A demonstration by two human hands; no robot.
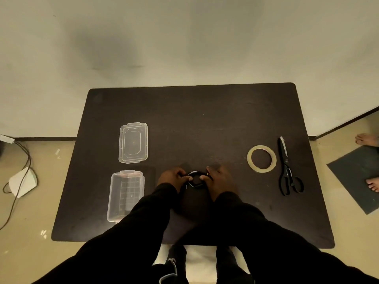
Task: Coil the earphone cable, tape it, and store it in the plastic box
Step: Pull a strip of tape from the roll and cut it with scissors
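Note:
A black earphone cable (195, 179), wound into a small ring, sits between my two hands just above the dark table (205, 124). My left hand (171, 177) pinches the ring's left side and my right hand (218, 179) pinches its right side. The clear plastic box (125, 194) stands open to the left of my hands, its lid (133, 142) lying flat behind it. A roll of clear tape (261, 158) lies to the right, with black scissors (288, 171) beside it.
The table stands against a pale wall. On the floor at the left lie a white device (22, 182) and cables. At the right, another person's bare feet (369, 160) rest by a dark mat (356, 177).

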